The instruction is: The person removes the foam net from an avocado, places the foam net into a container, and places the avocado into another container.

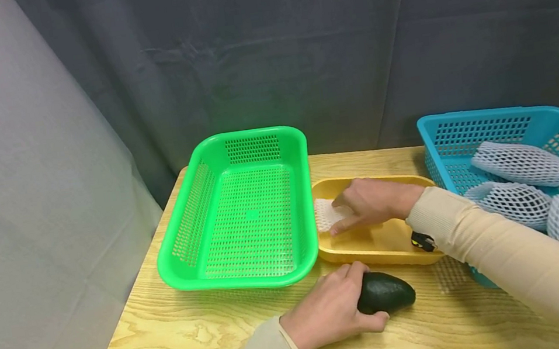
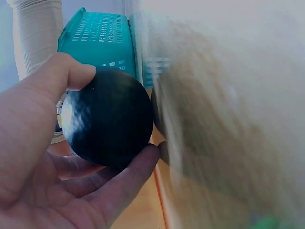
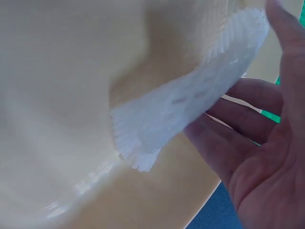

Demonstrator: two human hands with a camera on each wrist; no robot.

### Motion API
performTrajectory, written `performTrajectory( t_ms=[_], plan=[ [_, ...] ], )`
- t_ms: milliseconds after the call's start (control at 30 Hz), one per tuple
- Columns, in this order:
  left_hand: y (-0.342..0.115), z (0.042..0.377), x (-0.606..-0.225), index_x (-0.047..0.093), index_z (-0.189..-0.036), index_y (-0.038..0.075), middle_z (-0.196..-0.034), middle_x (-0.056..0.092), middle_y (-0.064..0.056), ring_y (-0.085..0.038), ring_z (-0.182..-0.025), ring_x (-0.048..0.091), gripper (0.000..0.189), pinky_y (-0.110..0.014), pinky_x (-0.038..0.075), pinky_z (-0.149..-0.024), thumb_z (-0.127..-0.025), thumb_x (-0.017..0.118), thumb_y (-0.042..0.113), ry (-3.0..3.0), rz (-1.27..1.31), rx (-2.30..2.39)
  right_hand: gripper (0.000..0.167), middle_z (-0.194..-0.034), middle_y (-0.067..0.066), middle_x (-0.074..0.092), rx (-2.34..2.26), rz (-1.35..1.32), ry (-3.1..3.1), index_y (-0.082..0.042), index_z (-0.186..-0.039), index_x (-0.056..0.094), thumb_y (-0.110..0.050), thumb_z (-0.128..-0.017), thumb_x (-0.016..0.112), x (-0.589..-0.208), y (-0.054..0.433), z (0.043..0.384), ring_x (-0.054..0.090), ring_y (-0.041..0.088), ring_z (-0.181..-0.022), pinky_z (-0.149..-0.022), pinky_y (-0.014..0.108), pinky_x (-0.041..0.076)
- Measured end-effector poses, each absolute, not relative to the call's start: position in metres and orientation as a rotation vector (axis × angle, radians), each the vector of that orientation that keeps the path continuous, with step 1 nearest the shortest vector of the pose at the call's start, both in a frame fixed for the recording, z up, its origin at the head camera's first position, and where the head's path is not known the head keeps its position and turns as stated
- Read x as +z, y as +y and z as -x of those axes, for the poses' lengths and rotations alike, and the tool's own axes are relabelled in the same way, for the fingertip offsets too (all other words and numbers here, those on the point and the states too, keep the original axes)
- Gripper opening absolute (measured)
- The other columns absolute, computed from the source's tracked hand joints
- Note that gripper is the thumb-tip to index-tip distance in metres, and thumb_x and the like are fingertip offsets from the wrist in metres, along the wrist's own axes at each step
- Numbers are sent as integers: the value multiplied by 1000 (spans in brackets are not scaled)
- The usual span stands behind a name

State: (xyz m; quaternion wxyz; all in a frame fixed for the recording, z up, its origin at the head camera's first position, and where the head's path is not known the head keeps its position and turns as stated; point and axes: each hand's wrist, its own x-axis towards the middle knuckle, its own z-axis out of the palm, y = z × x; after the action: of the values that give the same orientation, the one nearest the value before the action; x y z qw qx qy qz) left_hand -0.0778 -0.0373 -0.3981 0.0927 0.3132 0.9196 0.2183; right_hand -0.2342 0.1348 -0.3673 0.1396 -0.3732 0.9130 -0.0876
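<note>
One dark green avocado [image 1: 386, 292] is grasped by the fingers of the left hand [image 1: 329, 312], on the bench [image 1: 157, 332] in front of a yellow tub [image 1: 375, 257]. Inside the tub, the right hand [image 1: 372, 200] has its fingers loosely parted against a white foam net [image 1: 325, 214]. Green basket [image 1: 249, 225] at left; blue basket [image 1: 494, 113] holding foam-netted pieces [image 1: 522, 164] at right.

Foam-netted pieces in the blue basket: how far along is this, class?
Looks done: three foam-netted pieces in the blue basket.
In hand: the left hand holds a dark green fruit; the right hand holds a white foam net.
To do, probably: netting that bare fruit.
</note>
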Motion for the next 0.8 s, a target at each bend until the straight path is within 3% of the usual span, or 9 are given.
performTrajectory(
  t_ms=[133,300,533,800],
  plan=[
    [-38,78,-399,55,-116,11,-97,64,3,0,-75,53,51,-10,42,-64,-85,75,46,2733,-953,651,70,-111,9,77,-277,1052,2631,-2,-128,70,-63,-93,65,-367,135,234,68,12,-84,-92,42,59],
    [-38,78,-399,56,-116,11,-97,64,3,0,-75,53,51,-9,41,-63,-85,76,46,2745,-967,646,64,-105,6,77,-294,1060,2631,-4,-123,72,-61,-95,64,-366,135,234,68,12,-82,-90,42,59],
    [-38,78,-400,56,-117,12,-98,64,4,1,-75,53,51,-8,41,-63,-84,76,46,2753,-964,649,66,-123,14,76,-262,1117,2690,-2,-128,71,-59,-96,64,-360,138,233,75,28,-109,-100,48,58],
    [-38,78,-399,56,-119,12,-101,66,2,0,-75,54,53,-9,42,-65,-85,76,47,2733,-944,659,63,-126,14,75,-234,1109,2708,-2,-127,71,-56,-96,65,-352,139,232,73,30,-113,-101,49,57]
  ],
)
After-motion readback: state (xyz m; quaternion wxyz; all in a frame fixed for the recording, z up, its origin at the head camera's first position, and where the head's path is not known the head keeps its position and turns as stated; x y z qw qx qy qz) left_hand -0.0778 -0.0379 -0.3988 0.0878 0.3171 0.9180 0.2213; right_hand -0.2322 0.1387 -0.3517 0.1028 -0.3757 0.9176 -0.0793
